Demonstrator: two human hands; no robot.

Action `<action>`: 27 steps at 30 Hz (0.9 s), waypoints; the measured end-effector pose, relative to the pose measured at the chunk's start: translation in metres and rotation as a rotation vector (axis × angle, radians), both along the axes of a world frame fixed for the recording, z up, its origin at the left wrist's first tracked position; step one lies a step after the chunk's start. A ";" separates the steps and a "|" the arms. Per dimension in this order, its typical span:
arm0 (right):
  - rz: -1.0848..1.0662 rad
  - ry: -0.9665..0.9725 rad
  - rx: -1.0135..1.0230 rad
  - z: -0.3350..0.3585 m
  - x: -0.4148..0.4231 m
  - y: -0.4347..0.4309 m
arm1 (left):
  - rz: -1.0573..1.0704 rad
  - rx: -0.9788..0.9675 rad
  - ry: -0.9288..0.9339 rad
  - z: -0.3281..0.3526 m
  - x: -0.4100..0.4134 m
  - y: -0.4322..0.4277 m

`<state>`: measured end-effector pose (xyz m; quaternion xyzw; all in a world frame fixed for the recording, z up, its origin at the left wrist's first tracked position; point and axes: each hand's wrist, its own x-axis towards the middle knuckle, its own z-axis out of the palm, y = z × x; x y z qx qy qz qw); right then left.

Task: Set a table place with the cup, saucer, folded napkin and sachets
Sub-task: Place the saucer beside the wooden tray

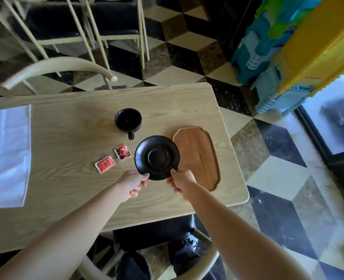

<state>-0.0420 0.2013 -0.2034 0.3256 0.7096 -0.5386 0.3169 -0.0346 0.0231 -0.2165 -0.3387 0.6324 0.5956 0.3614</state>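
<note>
A black saucer (157, 157) is held over the wooden table (70, 126) by its near rim. My left hand (132, 184) pinches the rim on the left and my right hand (180, 181) pinches it on the right. The saucer's right edge overlaps a brown wooden tray (199, 156). A black cup (128, 120) stands upright beyond the saucer, its handle pointing toward me. Two red sachets lie flat left of the saucer, one (122, 152) nearer it and one (105, 164) farther left. A white napkin (5, 154) lies unfolded at the table's left side.
A curved pale chair back (55, 67) stands at the table's far edge, with more chairs behind. A dark-seated chair (152, 233) sits under the near edge by my legs. Colourful plastic crates (284, 57) are stacked on the chequered floor at right.
</note>
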 end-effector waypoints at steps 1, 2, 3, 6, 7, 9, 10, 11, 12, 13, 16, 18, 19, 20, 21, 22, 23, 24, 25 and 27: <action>0.003 -0.009 -0.006 -0.004 0.000 -0.002 | 0.006 -0.015 -0.005 -0.003 0.000 -0.002; 0.007 -0.018 -0.011 -0.009 0.000 -0.005 | 0.011 -0.028 -0.013 -0.008 0.001 -0.004; 0.013 -0.029 -0.016 -0.014 0.000 -0.006 | 0.014 -0.038 -0.023 -0.013 0.002 -0.006; 0.026 -0.063 -0.030 -0.030 0.001 -0.011 | 0.030 -0.052 -0.050 -0.029 0.006 -0.009; 0.026 -0.072 -0.035 -0.034 0.001 -0.011 | 0.036 -0.053 -0.057 -0.035 0.007 -0.009; 0.023 -0.084 -0.045 -0.043 0.001 -0.012 | 0.046 -0.052 -0.070 -0.043 0.009 -0.008; 0.026 -0.087 -0.045 -0.047 0.000 -0.012 | 0.048 -0.050 -0.074 -0.046 0.009 -0.007; 0.033 -0.091 -0.039 -0.050 -0.001 -0.012 | 0.047 -0.047 -0.078 -0.049 0.009 -0.007; 0.040 -0.095 -0.031 -0.054 -0.002 -0.012 | 0.043 -0.045 -0.084 -0.052 0.009 -0.006; 0.046 -0.098 -0.025 -0.057 -0.003 -0.012 | 0.041 -0.041 -0.091 -0.055 0.009 -0.006; 0.044 -0.109 -0.022 -0.064 -0.005 -0.013 | 0.048 -0.040 -0.103 -0.062 0.008 -0.006; 0.038 -0.115 -0.022 -0.066 -0.006 -0.013 | 0.045 -0.046 -0.103 -0.065 0.006 -0.007; 0.040 -0.111 -0.019 -0.066 -0.006 -0.013 | 0.042 -0.047 -0.103 -0.066 0.005 -0.007; 0.045 -0.107 -0.016 -0.066 -0.007 -0.013 | 0.038 -0.046 -0.101 -0.067 0.004 -0.008; 0.052 -0.104 -0.014 -0.066 -0.008 -0.013 | 0.035 -0.043 -0.099 -0.067 0.003 -0.009; 0.064 -0.101 -0.011 -0.065 -0.009 -0.013 | 0.029 -0.039 -0.098 -0.067 0.002 -0.009; 0.080 -0.100 -0.007 -0.064 -0.010 -0.012 | 0.020 -0.039 -0.099 -0.065 0.002 -0.010; 0.103 -0.101 0.002 -0.063 -0.011 -0.012 | 0.006 -0.045 -0.100 -0.064 0.001 -0.011; 0.126 -0.104 0.015 -0.061 -0.011 -0.012 | -0.018 -0.061 -0.098 -0.061 0.001 -0.012; 0.174 -0.114 0.046 -0.059 -0.011 -0.011 | -0.097 -0.109 -0.080 -0.057 0.000 -0.013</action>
